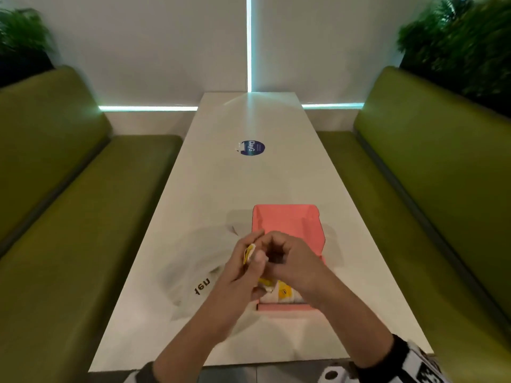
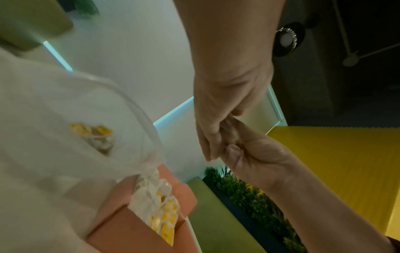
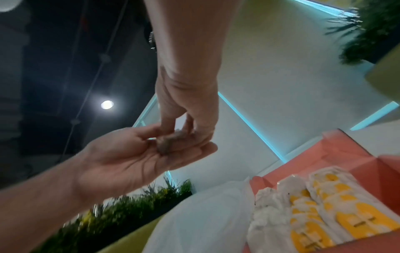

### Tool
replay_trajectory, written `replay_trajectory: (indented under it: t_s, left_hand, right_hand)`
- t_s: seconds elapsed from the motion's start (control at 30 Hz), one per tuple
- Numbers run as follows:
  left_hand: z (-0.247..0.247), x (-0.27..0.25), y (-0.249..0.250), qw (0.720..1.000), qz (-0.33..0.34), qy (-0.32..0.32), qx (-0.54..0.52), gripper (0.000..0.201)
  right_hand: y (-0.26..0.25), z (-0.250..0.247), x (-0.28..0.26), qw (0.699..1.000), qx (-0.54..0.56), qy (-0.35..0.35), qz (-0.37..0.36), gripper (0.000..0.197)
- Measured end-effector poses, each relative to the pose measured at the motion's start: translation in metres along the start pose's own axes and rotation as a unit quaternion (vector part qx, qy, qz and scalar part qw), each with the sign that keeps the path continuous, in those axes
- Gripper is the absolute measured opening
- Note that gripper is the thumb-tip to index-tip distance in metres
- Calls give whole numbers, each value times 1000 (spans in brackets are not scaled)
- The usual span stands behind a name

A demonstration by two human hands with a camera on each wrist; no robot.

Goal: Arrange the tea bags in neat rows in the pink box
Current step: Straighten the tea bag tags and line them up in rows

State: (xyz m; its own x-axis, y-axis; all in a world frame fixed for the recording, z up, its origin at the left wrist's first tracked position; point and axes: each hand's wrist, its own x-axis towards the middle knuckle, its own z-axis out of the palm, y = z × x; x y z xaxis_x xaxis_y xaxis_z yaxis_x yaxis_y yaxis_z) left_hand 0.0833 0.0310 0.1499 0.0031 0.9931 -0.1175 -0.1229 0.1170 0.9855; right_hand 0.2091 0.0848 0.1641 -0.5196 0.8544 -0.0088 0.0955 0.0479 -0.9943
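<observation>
The open pink box (image 1: 287, 219) sits on the white table (image 1: 249, 183). Several yellow-and-white tea bags (image 1: 284, 293) lie side by side at its near end, also seen in the right wrist view as tea bags (image 3: 324, 205). Just above the box's left edge my left hand (image 1: 253, 251) pinches one tea bag (image 1: 249, 252) between thumb and fingers. My right hand (image 1: 276, 244) meets it, fingers curled, and pinches the same tea bag (image 3: 168, 142). A white plastic bag (image 1: 199, 272) lies left of the box, and more tea bags (image 2: 93, 135) show through it.
Green padded benches (image 1: 69, 203) run along both sides of the long table. A round blue sticker (image 1: 252, 147) lies on the table beyond the box. Plants (image 1: 464, 42) stand behind the benches. The table ends at a white wall with light strips.
</observation>
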Motion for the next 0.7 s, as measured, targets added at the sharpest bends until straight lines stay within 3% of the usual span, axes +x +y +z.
replay_trajectory:
  t_s: [0.1, 0.17, 0.23, 0.37, 0.6, 0.63, 0.7]
  left_hand:
    - [11, 9, -3, 994, -13, 68, -85, 28]
    - [11, 14, -4, 985, -23, 99, -142, 28]
    - [9, 17, -7, 980, -19, 113, -163, 26]
    - [11, 22, -10, 981, -3, 114, -159, 25]
    - [12, 28, -17, 979, 20, 132, -152, 21]
    - [8, 29, -19, 978, 24, 150, -142, 19]
    - [1, 30, -21, 978, 30, 182, -102, 19]
  right_hand:
    - [9, 8, -4, 984, -124, 125, -33, 28]
    - [15, 4, -7, 973, -156, 166, -30, 38]
    - [18, -2, -10, 971, -162, 177, -7, 41]
    - [23, -9, -14, 979, -130, 143, 68, 27]
    - [23, -24, -10, 987, 24, 136, 86, 23]
    - [22, -30, -8, 982, 15, 167, 81, 23]
    - [21, -41, -7, 958, -150, 238, 48, 24]
